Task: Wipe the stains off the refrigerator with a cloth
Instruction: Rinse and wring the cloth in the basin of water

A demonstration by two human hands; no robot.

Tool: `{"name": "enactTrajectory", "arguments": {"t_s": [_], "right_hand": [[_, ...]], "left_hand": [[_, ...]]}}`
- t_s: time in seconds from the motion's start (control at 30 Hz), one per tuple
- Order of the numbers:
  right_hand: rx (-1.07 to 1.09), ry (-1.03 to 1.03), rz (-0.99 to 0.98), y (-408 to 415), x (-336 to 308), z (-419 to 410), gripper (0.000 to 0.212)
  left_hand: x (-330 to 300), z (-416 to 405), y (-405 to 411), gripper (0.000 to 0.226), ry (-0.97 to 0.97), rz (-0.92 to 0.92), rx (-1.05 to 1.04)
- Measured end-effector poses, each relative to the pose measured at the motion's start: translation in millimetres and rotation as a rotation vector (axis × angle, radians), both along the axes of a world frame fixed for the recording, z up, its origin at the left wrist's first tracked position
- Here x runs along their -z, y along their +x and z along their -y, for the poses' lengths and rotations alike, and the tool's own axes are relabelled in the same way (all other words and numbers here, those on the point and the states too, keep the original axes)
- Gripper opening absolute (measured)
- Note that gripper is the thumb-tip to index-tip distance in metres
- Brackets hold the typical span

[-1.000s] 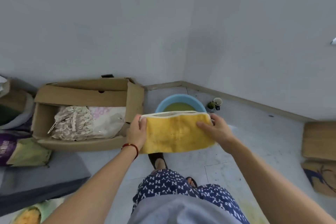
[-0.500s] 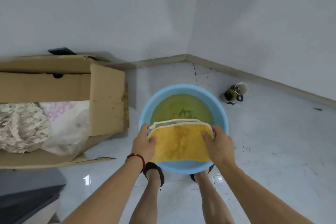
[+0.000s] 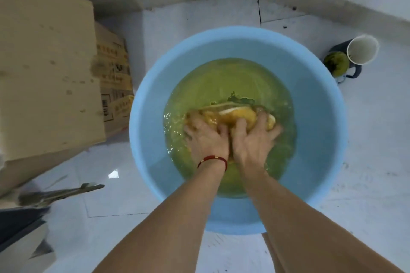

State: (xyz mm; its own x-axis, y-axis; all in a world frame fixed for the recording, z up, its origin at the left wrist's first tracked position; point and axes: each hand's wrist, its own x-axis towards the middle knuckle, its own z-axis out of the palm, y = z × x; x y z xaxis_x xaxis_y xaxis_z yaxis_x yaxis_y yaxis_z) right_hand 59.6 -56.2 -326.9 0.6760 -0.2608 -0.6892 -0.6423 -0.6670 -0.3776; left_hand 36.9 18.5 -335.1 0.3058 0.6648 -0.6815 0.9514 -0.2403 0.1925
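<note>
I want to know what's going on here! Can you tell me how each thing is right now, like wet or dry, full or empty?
Cloth: bunched up, under the water.
Basin: upright on the floor, partly filled with greenish water.
Left hand: in the water, gripping the cloth.
Right hand: in the water, gripping the cloth.
Cup: upright, looks empty.
Box: on the floor beside the basin, contents out of sight.

Soft even daylight, faint shadows, small floor glare, motion blur, wide-angle edge bending
</note>
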Motion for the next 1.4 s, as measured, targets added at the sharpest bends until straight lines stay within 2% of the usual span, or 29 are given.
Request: {"name": "enactTrajectory", "arguments": {"t_s": [0.03,0.1,0.2,0.23,0.33,0.37,0.43,0.5,0.57,0.67,0.73,0.8,0.87,0.93,1.0,1.07,1.13,1.2,1.33,1.37,1.4], "right_hand": [[0.124,0.137,-0.014,0.6,-2.7,-8.2,0.063],[0.199,0.329,-0.102,6.6,-10.9,-19.9,0.06],[0.062,0.336,-0.091,15.9,-7.0,-24.4,0.075],[-0.043,0.294,-0.056,21.0,-3.2,-22.1,0.072],[-0.726,-0.035,-0.009,44.6,2.3,-4.5,0.052],[-0.881,-0.124,0.025,51.0,3.9,3.5,0.048],[-1.005,-0.258,0.159,55.1,0.3,15.9,0.042],[-0.887,-0.372,0.2,43.4,-4.1,14.0,0.041],[-0.646,-0.337,0.072,27.1,-1.1,1.9,0.045],[-0.162,0.128,-0.041,15.6,-5.6,-19.2,0.042],[0.082,0.29,-0.063,15.2,-16.7,-29.9,0.034],[0.11,0.292,-0.098,19.5,-24.8,-32.4,0.028],[0.027,0.25,-0.102,26.4,-24.8,-27.9,0.042],[-0.294,0.127,-0.055,34.3,-18.2,-19.8,0.054],[-0.623,-0.044,0.024,40.1,-13.5,-5.7,0.053],[-0.694,-0.176,0.125,44.3,-8.0,8.5,0.048],[-0.642,-0.323,0.157,39.9,-5.7,12.4,0.044],[-0.49,-0.278,0.081,23.3,-2.5,2.4,0.043],[0.099,0.194,-0.068,8.0,-15.5,-25.4,0.044],[0.226,0.267,-0.101,8.5,-22.1,-28.7,0.042],[0.264,0.291,-0.113,10.3,-26.7,-31.2,0.043]], "left_hand": [[0.4,-1.0,3.3,0.053,-0.052,0.047,-0.108],[0.6,-6.4,8.7,0.034,-0.22,0.071,-0.258],[-7.0,-13.9,11.7,0.044,-0.316,0.074,-0.261],[-14.6,-16.2,12.9,0.048,-0.314,0.051,-0.217],[-31.2,-23.7,3.5,0.05,-0.271,0.05,-0.023],[-38.4,-26.3,-1.3,0.047,-0.262,0.072,0.019],[-33.0,-30.1,-13.0,0.038,-0.215,0.096,0.006],[-26.0,-31.5,-10.5,0.049,-0.272,0.033,-0.3],[-14.7,-25.4,-4.6,0.062,-0.432,-0.022,-0.664],[-13.9,-9.0,7.6,0.072,-0.63,0.009,-0.725],[-18.1,-4.8,14.4,0.076,-0.646,0.031,-0.75],[-21.0,-4.8,18.5,0.062,-0.58,0.056,-0.73],[-22.9,-8.8,20.3,0.055,-0.487,-0.001,-0.584],[-29.8,-11.8,19.8,0.051,-0.361,-0.014,-0.318],[-39.1,-17.4,12.4,0.044,-0.316,0.048,-0.087],[-39.2,-26.0,0.4,0.043,-0.28,0.115,-0.051],[-30.3,-34.5,-7.2,0.048,-0.332,0.123,-0.318],[-22.2,-34.4,-5.4,0.054,-0.467,0.078,-0.589],[-21.7,-14.5,14.8,0.073,-0.582,-0.012,-0.567],[-23.8,-11.9,19.0,0.072,-0.572,-0.011,-0.538],[-21.6,-10.6,20.2,0.067,-0.554,0.022,-0.519]]}}
